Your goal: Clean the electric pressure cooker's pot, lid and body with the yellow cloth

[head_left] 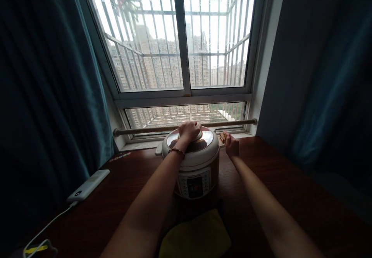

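A cream-coloured electric pressure cooker (200, 160) stands upright on the dark wooden table, its front panel with a dark display facing me. My left hand (189, 130) is closed over the knob on top of its shiny lid, and the fingers hide most of that knob. A bracelet circles the left wrist. At the cooker's right side my right hand (231, 145) is closed around a small tan-brown object (223, 137), held by the side handle; its kind is too small to make out. Near me, in front of the cooker, lies a yellow-green cloth (196, 236).
On the left of the table (130, 172) lies a white power bank (88, 185) with a white cable (48, 225). A horizontal rod (139, 130) crosses the barred window behind the cooker. Blue curtains (95, 126) hang at both sides.
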The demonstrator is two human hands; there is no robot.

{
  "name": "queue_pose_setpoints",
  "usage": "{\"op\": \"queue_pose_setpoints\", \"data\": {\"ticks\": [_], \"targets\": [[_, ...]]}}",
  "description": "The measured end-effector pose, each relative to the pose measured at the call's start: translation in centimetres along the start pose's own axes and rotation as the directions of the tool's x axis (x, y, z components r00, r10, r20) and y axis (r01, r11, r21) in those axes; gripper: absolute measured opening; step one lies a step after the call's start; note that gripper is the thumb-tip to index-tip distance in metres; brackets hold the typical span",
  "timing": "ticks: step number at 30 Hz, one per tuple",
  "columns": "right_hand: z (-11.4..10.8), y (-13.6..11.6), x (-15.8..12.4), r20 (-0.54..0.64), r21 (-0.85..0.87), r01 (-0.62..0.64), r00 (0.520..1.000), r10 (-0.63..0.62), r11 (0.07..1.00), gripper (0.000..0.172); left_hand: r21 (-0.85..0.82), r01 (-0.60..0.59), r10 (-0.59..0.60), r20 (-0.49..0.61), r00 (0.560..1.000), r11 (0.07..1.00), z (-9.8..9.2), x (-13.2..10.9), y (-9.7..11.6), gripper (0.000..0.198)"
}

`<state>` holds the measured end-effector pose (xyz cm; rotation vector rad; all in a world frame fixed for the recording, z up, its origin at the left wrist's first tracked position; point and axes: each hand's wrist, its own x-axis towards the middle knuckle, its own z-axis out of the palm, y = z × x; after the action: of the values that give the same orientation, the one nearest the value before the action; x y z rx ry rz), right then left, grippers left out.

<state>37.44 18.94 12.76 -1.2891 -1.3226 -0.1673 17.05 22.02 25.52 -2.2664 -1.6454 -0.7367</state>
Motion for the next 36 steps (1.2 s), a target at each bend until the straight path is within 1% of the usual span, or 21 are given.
{"op": "queue_pose_setpoints", "data": {"ticks": [9,16,22,26,29,32,34,36], "targets": [[0.1,0.2,0.0,-0.019,-0.026,0.003,1.0,-0.004,1.0,0.05,-0.068,-0.154,0.156,0.029,0.987,0.986,-0.6,0.1,-1.3,0.039],[0.3,0.2,0.0,-0.024,-0.037,0.003,1.0,-0.003,0.999,0.049,-0.121,-0.233,0.237,0.022,0.971,0.965,-0.5,0.1,-2.2,0.034],[0.1,0.0,-0.1,-0.017,-0.03,-0.016,1.0,0.016,0.999,0.05,-0.14,-0.272,0.278,0.019,0.961,0.952,-0.4,0.3,-2.7,0.034],[0.1,-0.6,-0.1,-0.012,-0.005,-0.055,0.998,0.055,0.998,0.049,-0.13,-0.282,0.285,0.01,0.958,0.951,-0.6,-0.1,-2.5,0.038],[0.1,-1.4,0.1,-0.042,0.015,-0.123,0.991,0.124,0.992,0.05,-0.114,-0.273,0.274,-0.004,0.962,0.955,-0.8,-0.6,-2.3,0.042],[-0.4,-3.1,-0.5,-0.101,0.039,-0.179,0.978,0.182,0.983,0.05,-0.094,-0.253,0.252,-0.017,0.967,0.963,-0.8,-0.9,-2.2,0.046],[-1.0,-4.8,-1.8,-0.135,0.065,-0.203,0.968,0.211,0.977,0.051,-0.084,-0.237,0.236,-0.026,0.971,0.968,-0.6,-0.9,-2.2,0.042],[-1.6,-6.8,-3.8,-0.117,0.154,-0.264,0.952,0.282,0.952,0.051,-0.08,-0.229,0.226,-0.039,0.973,0.97,-0.5,-0.8,-2.2,0.036]]}}
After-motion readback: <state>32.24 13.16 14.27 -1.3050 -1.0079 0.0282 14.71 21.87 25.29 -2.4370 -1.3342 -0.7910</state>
